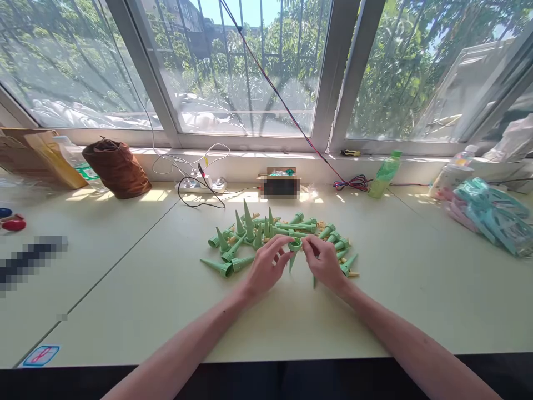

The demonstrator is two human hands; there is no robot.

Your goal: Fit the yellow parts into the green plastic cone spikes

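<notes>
Between my two hands a green plastic cone (pixel 295 244) is held with its open, ringed end up and its tip pointing down. My left hand (pixel 272 260) pinches its rim from the left. At the right side of the rim, my right hand (pixel 322 260) has its fingers pressed together; whatever they hold is too small to name. Behind and beside the hands lies a pile of green cones (pixel 249 222), several standing tip up, others on their sides, with small tan pieces (pixel 353 274) among them.
The pale table (pixel 166 311) runs along a window. At the back are a brown bag (pixel 116 168), a power strip (pixel 202 184), a small box (pixel 281 184), coiled wires (pixel 353 182) and a green bottle (pixel 385 175). Teal packages (pixel 493 214) lie at the right.
</notes>
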